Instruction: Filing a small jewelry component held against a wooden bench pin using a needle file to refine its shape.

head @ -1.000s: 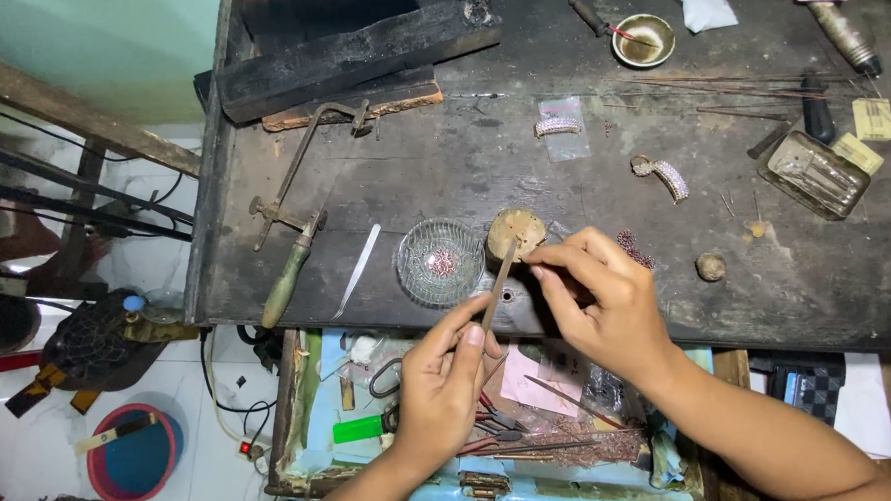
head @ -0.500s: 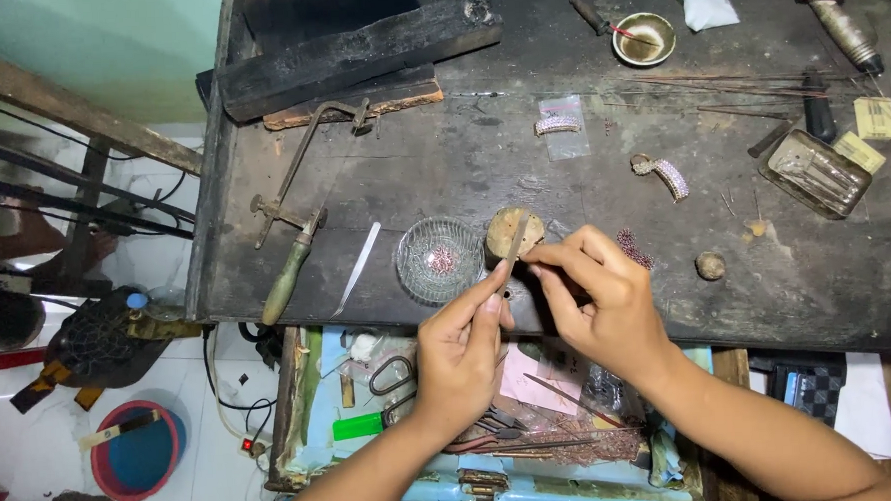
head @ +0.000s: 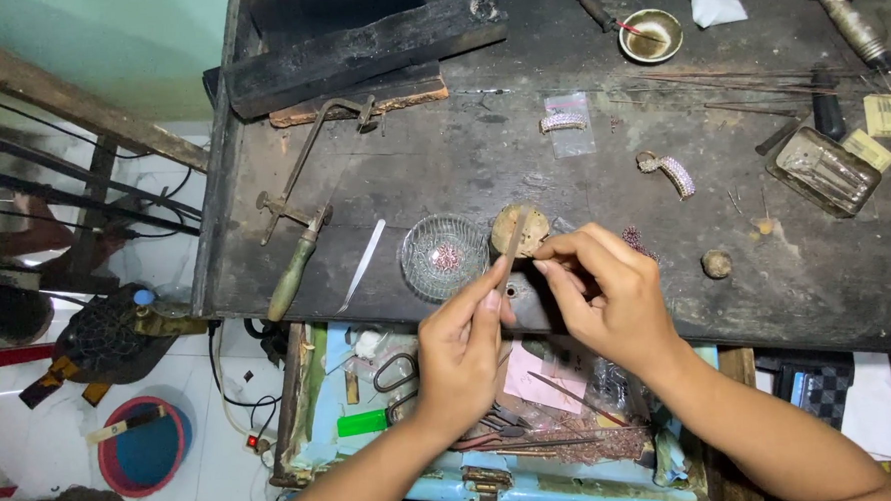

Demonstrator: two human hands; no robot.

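My left hand (head: 463,350) pinches the lower end of a thin wooden stick (head: 509,261) whose top carries a round tan disc (head: 520,229). My right hand (head: 608,295) is beside it, fingertips pinched close to the stick; something tiny may be between them, too small to tell. Both hands hover at the front edge of a dark worn workbench (head: 442,160). A small clear glass dish (head: 445,257) with pinkish stones sits just left of the disc.
On the bench lie a saw frame with a green handle (head: 295,237), a white pointed strip (head: 364,264), two jewelled ring pieces (head: 667,169), a brass bowl (head: 650,34), a clear tray (head: 824,171) and dark blocks (head: 357,54). An open drawer of tools (head: 493,419) is below.
My left hand has risen from the drawer's edge up the stick toward the disc, closing in on my right hand. The stick and disc shifted slightly left.
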